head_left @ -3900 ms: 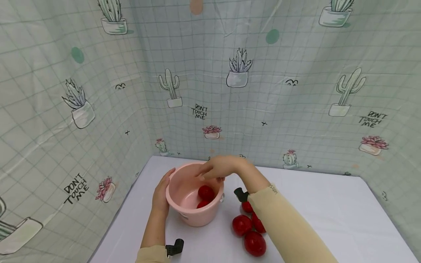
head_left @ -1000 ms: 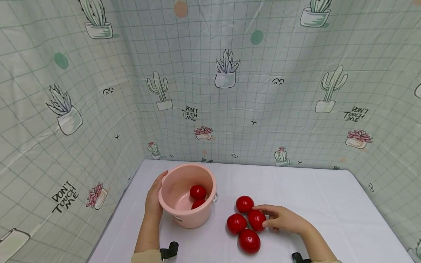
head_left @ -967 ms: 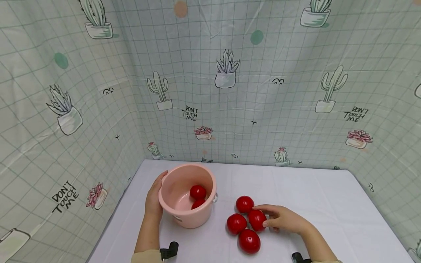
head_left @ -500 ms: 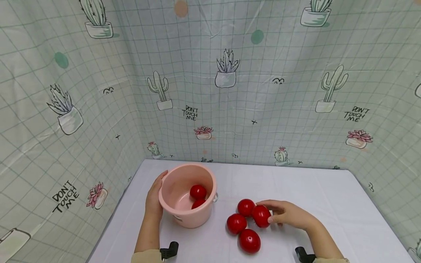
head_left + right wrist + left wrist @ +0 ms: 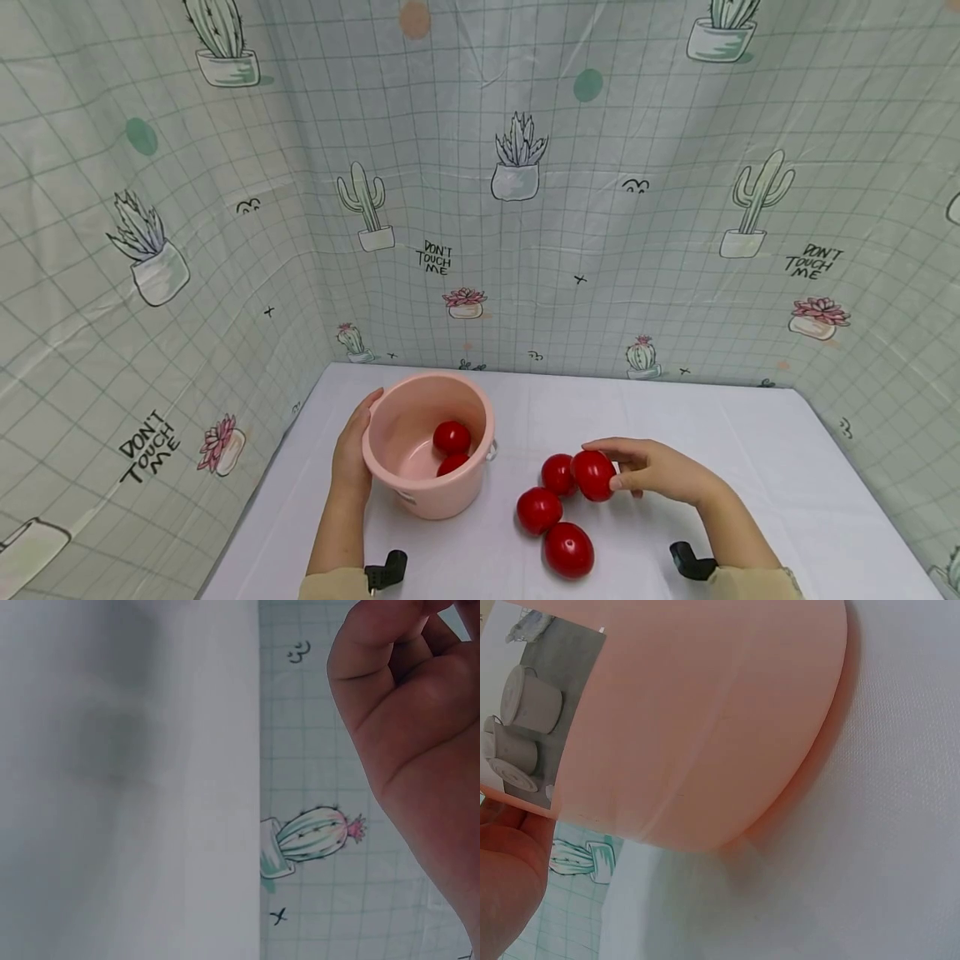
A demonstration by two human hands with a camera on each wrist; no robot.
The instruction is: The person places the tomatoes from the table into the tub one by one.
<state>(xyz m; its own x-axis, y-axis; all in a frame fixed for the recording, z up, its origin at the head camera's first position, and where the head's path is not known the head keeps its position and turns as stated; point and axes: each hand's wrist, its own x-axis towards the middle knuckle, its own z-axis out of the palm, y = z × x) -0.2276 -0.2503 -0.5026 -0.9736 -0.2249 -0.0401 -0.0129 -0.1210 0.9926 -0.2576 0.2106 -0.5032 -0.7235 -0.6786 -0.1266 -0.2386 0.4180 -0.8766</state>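
Observation:
A pink bucket [image 5: 427, 500] stands on the table with red round fruits [image 5: 452, 437] inside it. My left hand [image 5: 351, 454] holds the bucket's left side, fingers up at the rim; in the left wrist view part of that hand [image 5: 514, 859] shows at the bucket's edge. Between thumb and fingers, my right hand [image 5: 660, 471] grips a glossy red round fruit [image 5: 593, 476], whose edge overlaps another red fruit [image 5: 557, 475] behind it. The right wrist view shows the right palm and curled fingers [image 5: 420, 697], with the fruit out of sight.
Two more red fruits, one nearer the bucket [image 5: 539, 510] and one in front [image 5: 568, 550], lie on the white tabletop [image 5: 712, 433]. A cactus-print curtain [image 5: 585, 217] rises behind and to the sides. A small metal handle fitting [image 5: 491, 451] sits on the bucket's right side.
My right hand has drawn the gripped fruit away from the cluster, up and slightly right in the head view. Earlier that hand was over the bucket. The left hand keeps its hold.

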